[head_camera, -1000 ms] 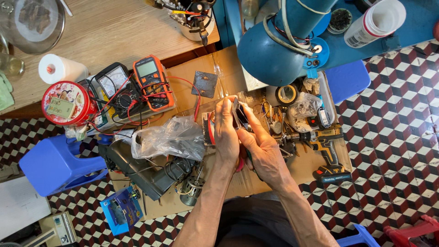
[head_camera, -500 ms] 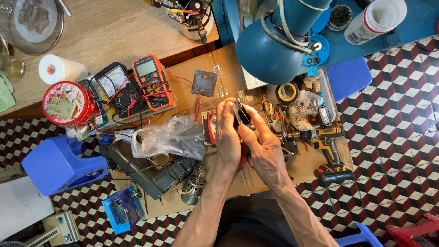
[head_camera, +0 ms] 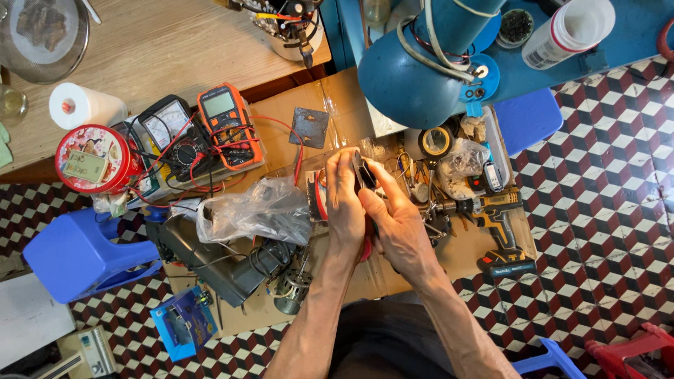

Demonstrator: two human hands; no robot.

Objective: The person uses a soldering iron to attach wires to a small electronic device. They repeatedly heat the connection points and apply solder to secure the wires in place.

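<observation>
Wooden tabletop [head_camera: 175,49] across upper left, checkered tile floor [head_camera: 604,210] right and below. Big blue lamp-like housing [head_camera: 414,77] with pale cables at top centre, overhanging a flattened cardboard sheet [head_camera: 337,98] spread as work surface. Blue plastic stool [head_camera: 77,256] at left, second blue stool [head_camera: 530,119] at right of housing. Black elongated casing [head_camera: 210,263] lying lower left of cardboard, crumpled clear plastic bag [head_camera: 256,210] on top of it. Cordless drill [head_camera: 495,228] lying on right side of cardboard. Round red tin [head_camera: 91,158] at table edge, white paper roll [head_camera: 84,105] just above it. Orange multimeter [head_camera: 228,126] beside black analog meter [head_camera: 168,130], red leads tangled over both. White bottle [head_camera: 569,31] top right. Small blue box [head_camera: 182,326] on floor lower left. Grey square metal plate [head_camera: 309,126] on cardboard above hands. Tape roll [head_camera: 437,142] under housing. Left hand [head_camera: 344,203] and right hand [head_camera: 397,221] close together at centre, fingers curled, both pinching a small dark part [head_camera: 365,172] held between fingertips above cardboard, just right of a red wire spool [head_camera: 319,196]. Exact kind of part too small to tell. Left hand partly covering spool; touching it or not, cannot tell.
</observation>
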